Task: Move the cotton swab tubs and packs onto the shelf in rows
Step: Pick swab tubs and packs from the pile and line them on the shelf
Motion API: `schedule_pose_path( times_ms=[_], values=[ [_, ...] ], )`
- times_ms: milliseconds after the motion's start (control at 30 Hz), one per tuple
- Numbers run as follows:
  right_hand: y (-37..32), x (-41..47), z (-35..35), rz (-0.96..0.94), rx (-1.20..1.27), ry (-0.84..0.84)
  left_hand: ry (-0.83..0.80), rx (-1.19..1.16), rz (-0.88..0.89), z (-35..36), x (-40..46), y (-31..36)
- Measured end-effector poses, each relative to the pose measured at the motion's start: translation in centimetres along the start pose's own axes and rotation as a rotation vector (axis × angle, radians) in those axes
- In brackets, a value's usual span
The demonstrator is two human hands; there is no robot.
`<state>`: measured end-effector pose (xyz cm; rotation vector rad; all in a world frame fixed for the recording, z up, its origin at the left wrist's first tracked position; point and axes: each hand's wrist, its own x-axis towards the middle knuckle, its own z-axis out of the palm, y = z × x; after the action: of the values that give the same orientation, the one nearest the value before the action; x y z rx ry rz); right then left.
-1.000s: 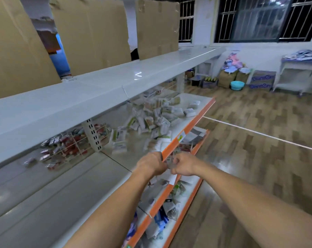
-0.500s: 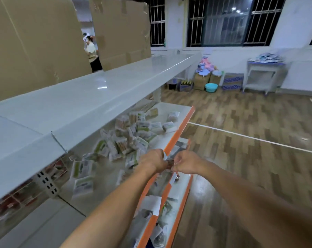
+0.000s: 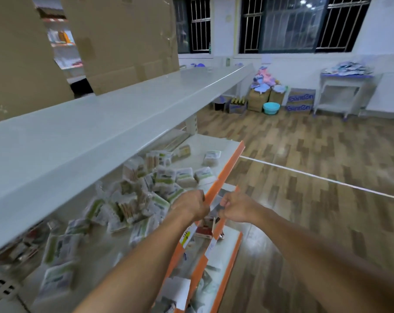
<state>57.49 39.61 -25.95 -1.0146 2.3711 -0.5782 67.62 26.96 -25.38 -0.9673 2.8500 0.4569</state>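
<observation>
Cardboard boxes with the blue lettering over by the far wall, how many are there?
2, stacked one on the other: the upper box and the lower box, right of the teal basin and left of the white table. Others may sit hidden behind.

Wood-pattern floor [image 3: 315,154], glossy, crossed by a white line [image 3: 322,178]. White walls. Dark barred windows [image 3: 293,21] along the far wall. Tall cardboard sheets [image 3: 123,37] stand behind the grey top shelf [image 3: 101,123]. Far corner: stacked cardboard boxes [image 3: 300,103], a teal basin [image 3: 271,108] on the floor, a white side table [image 3: 345,86] with piled items on top. Lighting dim, bluish.
</observation>
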Motion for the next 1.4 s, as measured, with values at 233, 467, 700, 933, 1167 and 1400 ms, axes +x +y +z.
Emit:
schedule_pose_path(
  times_ms=[233,467,700,933,1167,1400],
  values=[
    [3.6,6.6,-5.0,-0.078,-0.035,-0.058,0.045,-0.028,-0.146,0.3,5.6,4.5],
    [6.4,11.5,-8.5,-0.231,-0.065,-0.113,0.053,-0.067,-0.304,0.0,9.1,7.6],
    [5.9,15.8,-7.9,-0.364,-0.055,-0.176,0.108,-0.054,-0.447,0.5,10.7,6.2],
    [3.3,20.9,-6.4,-0.434,-0.014,-0.250,0.170,-0.079,-0.512,0.1,14.3,2.9],
    [0.9,26.9,-6.4,-0.506,-0.073,-0.228,0.314,-0.183,-0.499,-0.3,18.5,0.4],
    [-0.3,31.6,-6.0,-0.496,0.030,-0.158,0.448,-0.173,-0.451,-1.3,20.6,-1.0]
  ],
)
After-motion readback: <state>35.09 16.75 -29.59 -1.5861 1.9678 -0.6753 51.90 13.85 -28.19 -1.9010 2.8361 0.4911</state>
